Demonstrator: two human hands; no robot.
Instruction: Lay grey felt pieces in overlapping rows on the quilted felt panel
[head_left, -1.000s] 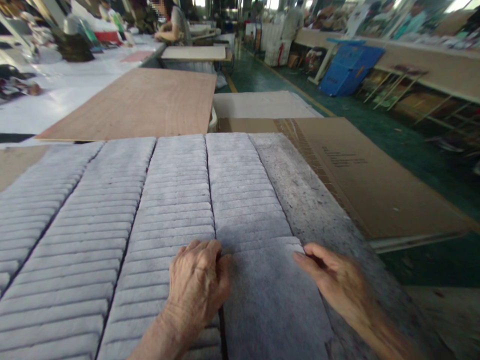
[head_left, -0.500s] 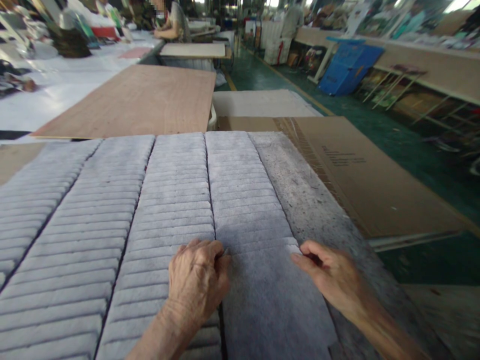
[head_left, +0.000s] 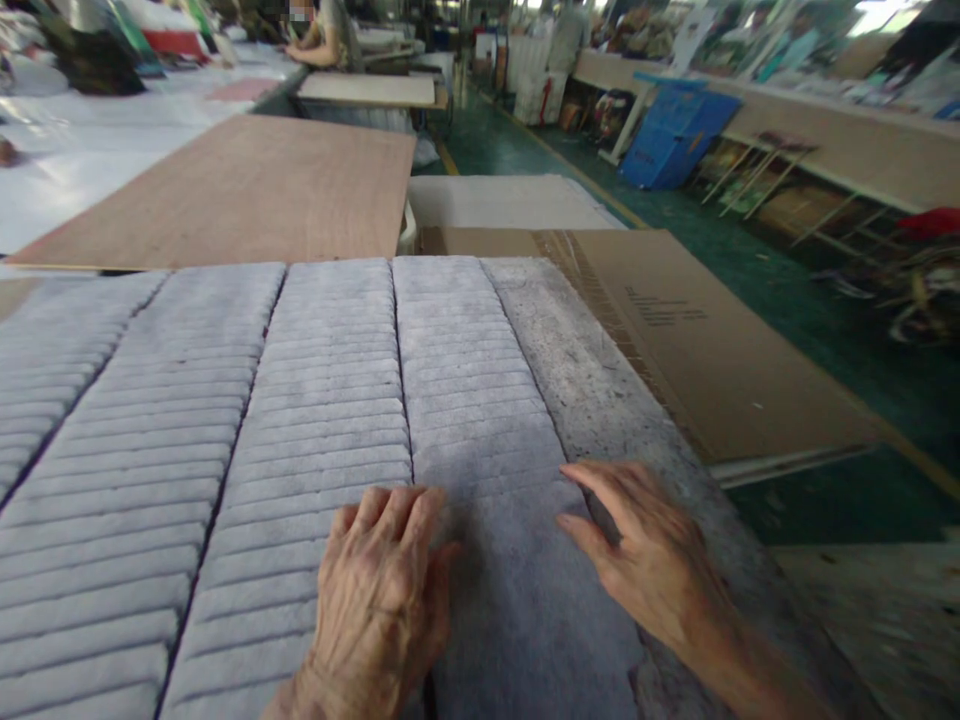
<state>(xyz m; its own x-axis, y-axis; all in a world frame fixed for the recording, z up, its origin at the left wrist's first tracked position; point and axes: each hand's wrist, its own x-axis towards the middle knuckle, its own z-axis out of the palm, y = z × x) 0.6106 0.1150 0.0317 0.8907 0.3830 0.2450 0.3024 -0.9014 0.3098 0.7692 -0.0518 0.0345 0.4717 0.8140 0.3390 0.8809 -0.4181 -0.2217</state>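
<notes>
Grey, felt-like fabric pieces lie overlapped in long rows across the surface before me. My left hand [head_left: 386,590] is over the seam between the two rightmost rows, palm down, fingers loosely bent and apart from the thumb. My right hand [head_left: 649,560] hovers at the right edge of the rightmost row [head_left: 480,370], thumb and forefinger spread with nothing between them. A smooth, wide grey piece [head_left: 525,600] stretches between the hands toward me. Left of it, the neighbouring row [head_left: 337,390] shows several stepped edges. Part of the left thumb is blurred.
A speckled grey board [head_left: 600,370] borders the rows on the right, with a flat brown cardboard sheet [head_left: 720,350] beyond. Ahead lies a plywood panel [head_left: 255,190]. A blue container [head_left: 675,130] stands across the green floor. A person [head_left: 330,40] leans at a far table.
Both hands have loosened from a pinch at the two edges of the rightmost row; their fingers are now apart. The view has shifted slightly to the right.
</notes>
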